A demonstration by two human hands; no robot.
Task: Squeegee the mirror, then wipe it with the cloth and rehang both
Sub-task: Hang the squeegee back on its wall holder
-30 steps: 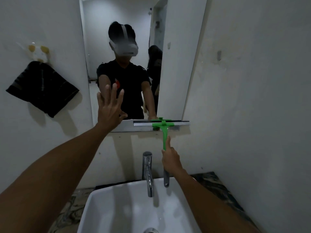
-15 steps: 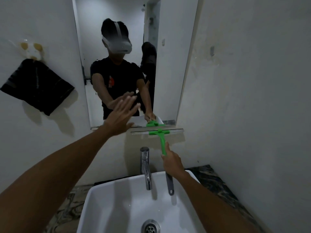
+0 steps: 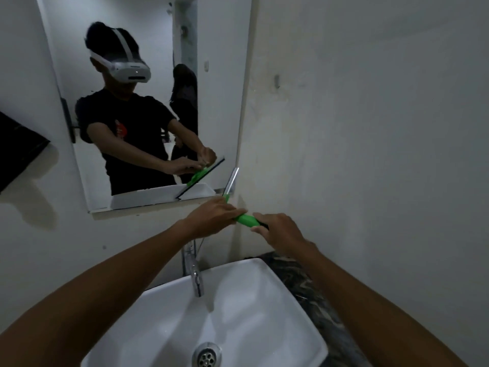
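Observation:
The mirror hangs on the white wall above the basin. I hold the green-handled squeegee off the glass, just below the mirror's lower right corner, its metal blade pointing up and tilted. My right hand grips the handle's end. My left hand is closed over the squeegee near its head, covering that part. The dark cloth hangs on the wall at the far left, partly cut off by the frame edge.
A white basin with a chrome tap and drain sits below my arms. A dark marbled counter runs along the right wall. A small hook sticks out of the wall right of the mirror.
The squeegee has come off the mirror's bottom edge and swung to the right, blade now tilted upright. My left hand left the glass and closed on the squeegee near its head.

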